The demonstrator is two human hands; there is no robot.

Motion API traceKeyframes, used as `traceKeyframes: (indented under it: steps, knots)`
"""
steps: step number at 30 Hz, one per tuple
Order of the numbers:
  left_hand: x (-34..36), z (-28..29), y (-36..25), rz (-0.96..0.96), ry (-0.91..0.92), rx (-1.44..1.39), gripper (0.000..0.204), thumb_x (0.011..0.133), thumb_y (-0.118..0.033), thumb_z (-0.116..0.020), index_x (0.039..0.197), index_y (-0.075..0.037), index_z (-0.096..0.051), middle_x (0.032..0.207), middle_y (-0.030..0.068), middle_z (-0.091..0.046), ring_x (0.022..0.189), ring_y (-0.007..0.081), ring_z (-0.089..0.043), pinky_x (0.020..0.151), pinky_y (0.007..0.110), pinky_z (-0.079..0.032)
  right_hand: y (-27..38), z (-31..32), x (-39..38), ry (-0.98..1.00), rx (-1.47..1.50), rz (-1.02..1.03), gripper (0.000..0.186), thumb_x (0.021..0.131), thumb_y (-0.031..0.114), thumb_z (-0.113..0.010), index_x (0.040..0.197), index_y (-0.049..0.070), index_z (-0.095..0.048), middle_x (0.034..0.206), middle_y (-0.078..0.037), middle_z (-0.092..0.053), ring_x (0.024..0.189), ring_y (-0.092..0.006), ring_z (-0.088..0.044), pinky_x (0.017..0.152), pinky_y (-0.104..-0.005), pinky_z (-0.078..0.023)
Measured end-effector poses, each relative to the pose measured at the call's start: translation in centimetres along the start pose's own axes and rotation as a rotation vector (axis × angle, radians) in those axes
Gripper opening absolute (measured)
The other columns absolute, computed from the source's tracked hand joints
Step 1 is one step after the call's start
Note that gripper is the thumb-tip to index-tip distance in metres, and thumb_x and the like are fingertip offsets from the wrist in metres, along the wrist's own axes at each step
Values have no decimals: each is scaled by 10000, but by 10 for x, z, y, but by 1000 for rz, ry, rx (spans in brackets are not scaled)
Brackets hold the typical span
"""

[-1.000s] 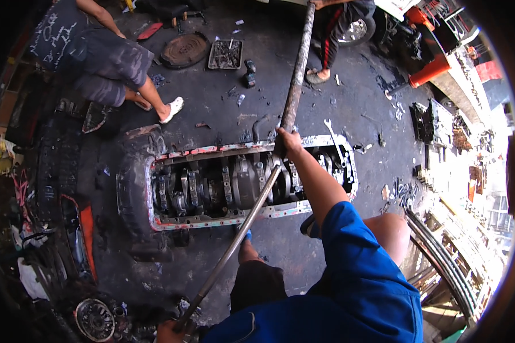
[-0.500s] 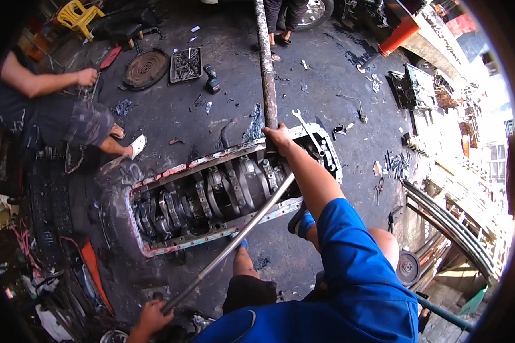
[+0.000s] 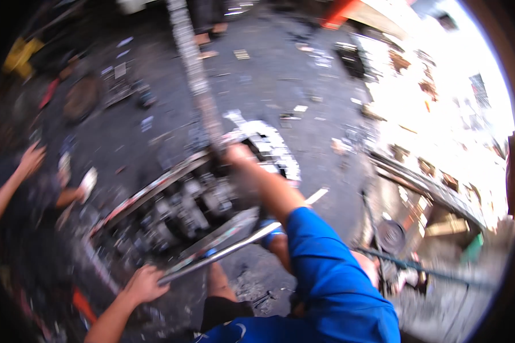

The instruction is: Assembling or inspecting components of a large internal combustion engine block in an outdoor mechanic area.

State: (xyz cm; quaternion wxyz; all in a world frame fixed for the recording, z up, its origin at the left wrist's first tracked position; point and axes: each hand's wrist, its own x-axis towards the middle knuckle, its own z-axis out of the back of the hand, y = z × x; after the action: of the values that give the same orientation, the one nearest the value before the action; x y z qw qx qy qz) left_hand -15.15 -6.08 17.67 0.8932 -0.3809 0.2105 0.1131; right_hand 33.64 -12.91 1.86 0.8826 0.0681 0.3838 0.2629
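Observation:
An engine block with its crankshaft exposed lies on the floor below me. My left hand is closed round the near end of a smooth metal bar. That bar slants over the block's near edge and passes beneath my right forearm. At the block's far right end, my right hand is wrapped at the lower end of a long, rusty pipe; motion blurs its fingers. The pipe stretches away toward the top edge. A light-coloured open-ended wrench sticks out beside the block's end.
Another person is at the left, one hand held out. A second person's feet stand by the pipe's far part. A tray of parts and a round plate lie at the far left. Metal parts crowd the right.
The view has swung, and much of it is blurred. My left hand has come up and nearer the block with the bar, which now lies flatter. My right hand stays at the pipe's lower end.

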Motion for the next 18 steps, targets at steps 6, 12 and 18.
traceKeyframes:
  steps: [6,12,18]
  knots:
    - [46,23,8,-41,28,67,333,669,-355,-753,791,-47,-716,702,183,-642,759,366,-653,732,468,-540,-56,-3,-91,757,-242,419,448,849,443,-669,1068,52,-657,1048,-172,-680,939,-331,-659,787,-459,-517]
    - [98,52,28,-148,98,129,356,692,-400,-743,831,-73,-736,734,170,-667,794,357,-672,776,461,-542,-159,67,-244,404,-286,302,633,785,628,-686,1097,77,-653,984,-186,-704,972,-380,-669,834,-499,-523]
    - [156,79,8,46,290,180,355,732,-386,-756,941,-100,-732,924,214,-696,889,381,-667,862,465,-513,-186,25,-255,231,-335,194,365,814,412,-655,1031,121,-696,922,-155,-717,902,-359,-688,786,-473,-548]
